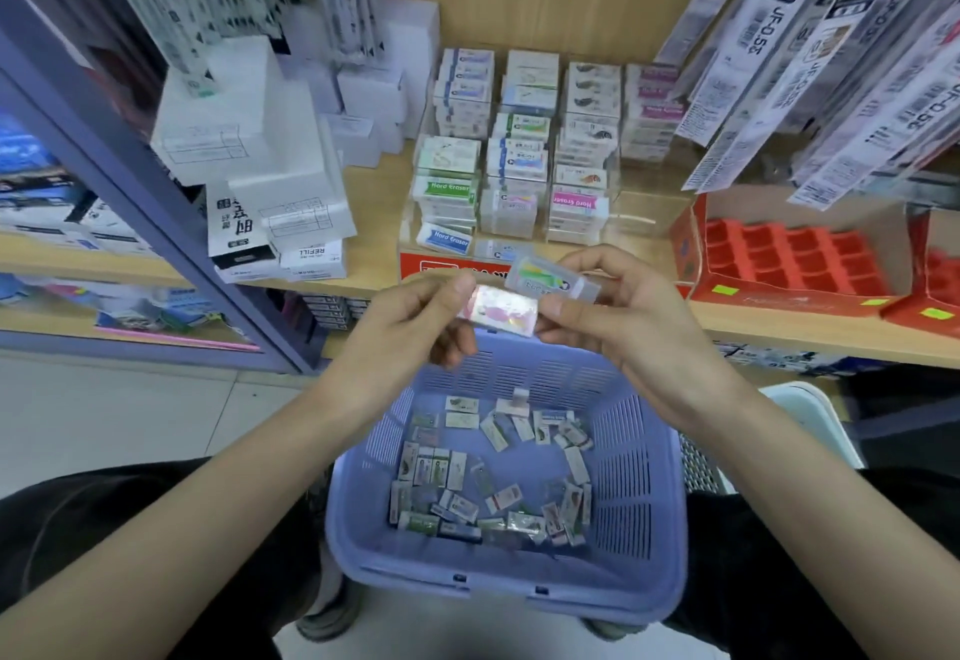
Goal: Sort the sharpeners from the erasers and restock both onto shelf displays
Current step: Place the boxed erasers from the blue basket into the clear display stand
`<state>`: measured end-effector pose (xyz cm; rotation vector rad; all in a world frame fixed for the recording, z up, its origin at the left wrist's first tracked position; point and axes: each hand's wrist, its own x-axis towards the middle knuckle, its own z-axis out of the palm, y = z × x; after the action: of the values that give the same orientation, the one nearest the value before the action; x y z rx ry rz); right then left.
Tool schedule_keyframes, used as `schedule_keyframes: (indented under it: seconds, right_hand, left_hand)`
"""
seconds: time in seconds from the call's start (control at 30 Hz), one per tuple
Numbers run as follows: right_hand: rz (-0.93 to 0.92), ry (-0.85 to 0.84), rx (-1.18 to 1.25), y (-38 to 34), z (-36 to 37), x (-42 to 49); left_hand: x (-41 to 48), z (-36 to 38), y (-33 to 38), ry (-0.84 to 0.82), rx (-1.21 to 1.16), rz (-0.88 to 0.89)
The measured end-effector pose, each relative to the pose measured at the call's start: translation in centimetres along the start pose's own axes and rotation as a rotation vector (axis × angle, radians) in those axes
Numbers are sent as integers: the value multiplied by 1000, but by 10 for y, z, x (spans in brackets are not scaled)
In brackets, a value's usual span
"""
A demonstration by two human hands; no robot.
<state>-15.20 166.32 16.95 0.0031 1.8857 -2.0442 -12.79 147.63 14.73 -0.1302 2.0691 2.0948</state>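
Pink-print eraser (501,308) pinched by left grip (415,311) and right grip (613,316) | right also holds green-print eraser (550,277) (two at once) | risk: one could slip into basket (670,555).

Lavender slotted basket (631,457), red tray (795,254)

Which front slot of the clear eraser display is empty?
The far-right front slot: bare clear plastic, while the three front slots to its left hold stacked erasers.

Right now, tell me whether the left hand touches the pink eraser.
Touching. Head view shows the left hand pinching the pink eraser by its end.
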Motion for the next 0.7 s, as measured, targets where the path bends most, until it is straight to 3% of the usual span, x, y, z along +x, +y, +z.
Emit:
schedule_keyframes:
  seconds: [0.4,0.7]
  right_hand:
    - [37,86,-53,2,-9,20]
    - [-61,130,-207,-3,-24,28]
  left_hand:
    - [40,10,3,80,-257,-119]
    - [62,7,-1,104,-57,-97]
